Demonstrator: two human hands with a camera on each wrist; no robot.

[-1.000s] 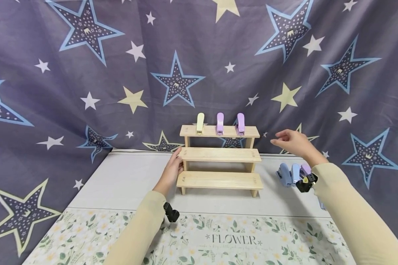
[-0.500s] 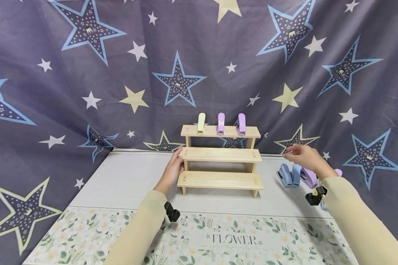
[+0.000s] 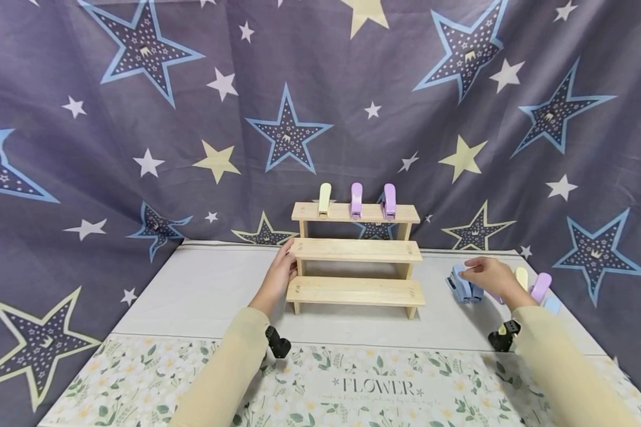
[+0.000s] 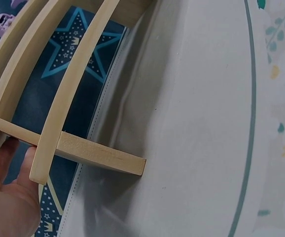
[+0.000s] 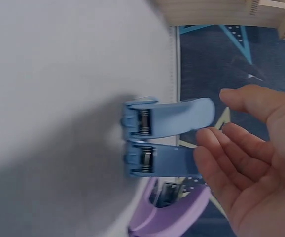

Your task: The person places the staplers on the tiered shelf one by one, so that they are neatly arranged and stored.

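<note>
A three-tier wooden display shelf (image 3: 352,290) stands mid-table. My left hand (image 3: 274,277) holds its left side by the middle tier; in the left wrist view the fingers (image 4: 26,165) reach behind the side strip. On the top tier sit a pale yellow stapler (image 3: 324,199) and two purple staplers, one in the middle (image 3: 356,200) and one at right (image 3: 389,201). My right hand (image 3: 492,279) hovers at two blue staplers standing side by side, the lighter one (image 5: 182,118) between its parted thumb and fingers, the other (image 5: 169,160) beside the fingertips.
A purple stapler (image 5: 174,215) lies right beside the blue pair. Past my right wrist are a yellow stapler (image 3: 521,276), another purple one (image 3: 540,287) and a light blue one (image 3: 552,305). A star-patterned curtain (image 3: 192,89) hangs behind the table; a flowered cloth (image 3: 320,379) covers its front.
My right hand has moved away from the shelf's upper right, going right and down to the blue staplers. The left hand stays on the shelf, which has not moved.
</note>
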